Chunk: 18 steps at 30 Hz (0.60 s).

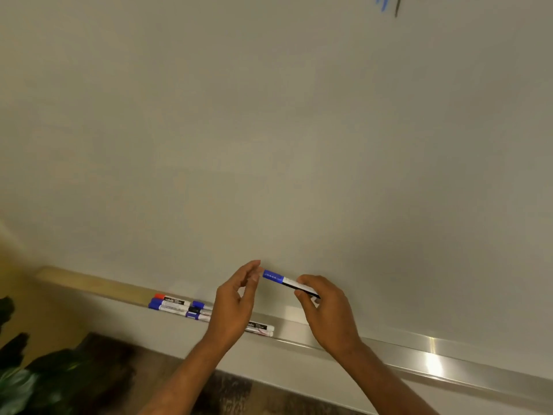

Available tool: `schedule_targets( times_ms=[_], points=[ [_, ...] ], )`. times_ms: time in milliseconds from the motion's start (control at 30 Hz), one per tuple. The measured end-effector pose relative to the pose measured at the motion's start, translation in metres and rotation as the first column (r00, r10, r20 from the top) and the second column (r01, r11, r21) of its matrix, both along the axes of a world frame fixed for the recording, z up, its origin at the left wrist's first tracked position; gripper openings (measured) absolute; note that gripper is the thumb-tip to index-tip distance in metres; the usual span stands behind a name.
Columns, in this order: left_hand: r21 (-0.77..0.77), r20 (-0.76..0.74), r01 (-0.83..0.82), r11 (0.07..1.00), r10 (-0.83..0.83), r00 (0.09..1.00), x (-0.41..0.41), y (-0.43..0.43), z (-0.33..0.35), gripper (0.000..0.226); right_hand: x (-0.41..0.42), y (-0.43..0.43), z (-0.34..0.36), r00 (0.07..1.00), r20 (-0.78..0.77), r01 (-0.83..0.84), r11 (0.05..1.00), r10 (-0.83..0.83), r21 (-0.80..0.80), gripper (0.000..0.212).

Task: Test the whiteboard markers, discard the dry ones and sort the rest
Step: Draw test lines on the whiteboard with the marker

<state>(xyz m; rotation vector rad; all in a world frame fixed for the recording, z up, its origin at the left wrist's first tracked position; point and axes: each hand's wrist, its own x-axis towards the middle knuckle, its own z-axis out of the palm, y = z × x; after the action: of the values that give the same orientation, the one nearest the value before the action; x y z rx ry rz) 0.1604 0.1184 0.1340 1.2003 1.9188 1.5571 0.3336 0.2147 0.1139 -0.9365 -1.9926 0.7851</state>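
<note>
Blue-capped marker held in front of a whiteboard, spare markers on the ledge below.

At far left, dark leaves of a plant (27, 381) low in the corner; further right, a cluster of markers (179, 307) lying flat on the metal tray (389, 344) under the whiteboard (269, 130), one red-capped at the back, others blue-capped, one black-capped; next, left hand (232, 307) raised over the tray, fingers loosely curled and half open, fingertips right at the cap end, grip on the cap impossible to tell; then the blue-capped marker (287, 281), cap still on, tilted, cap end up-left; right hand (326, 307) pinched round the barrel's lower end; top right, faint blue and dark strokes (389, 6) on the board.
</note>
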Motion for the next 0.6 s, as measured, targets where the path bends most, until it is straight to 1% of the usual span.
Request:
schedule_targets(
  times_ms=[100,200,267,333,467,600],
  points=[
    [-0.104,-0.274,-0.088,0.991,0.057,0.96,-0.013,-0.009,-0.039,0.04,-0.013,0.002,-0.03,0.995,0.093,0.025,0.995,-0.034,0.099,0.021],
    [-0.201,-0.437,-0.099,0.975,0.001,0.899,-0.028,-0.017,-0.08,0.056,-0.029,0.004,-0.057,0.981,0.177,0.05,0.982,-0.082,0.18,0.022],
    [-0.272,-0.485,-0.117,0.955,-0.031,0.874,-0.036,-0.021,-0.104,0.067,-0.04,0.007,-0.076,0.968,0.228,0.058,0.974,-0.109,0.22,0.026],
    [-0.325,-0.517,-0.137,0.936,-0.055,0.854,-0.043,-0.024,-0.124,0.068,-0.051,0.01,-0.095,0.957,0.271,0.045,0.974,-0.106,0.222,0.026],
    [-0.408,-0.531,-0.134,0.903,-0.115,0.839,-0.059,-0.027,-0.159,0.083,-0.074,0.013,-0.128,0.929,0.359,0.007,0.973,-0.092,0.231,0.023],
    [-0.44,-0.583,-0.158,0.884,-0.148,0.799,-0.074,-0.029,-0.185,0.07,-0.098,0.012,-0.156,0.88,0.472,-0.041,0.98,-0.058,0.197,0.033]
  ],
)
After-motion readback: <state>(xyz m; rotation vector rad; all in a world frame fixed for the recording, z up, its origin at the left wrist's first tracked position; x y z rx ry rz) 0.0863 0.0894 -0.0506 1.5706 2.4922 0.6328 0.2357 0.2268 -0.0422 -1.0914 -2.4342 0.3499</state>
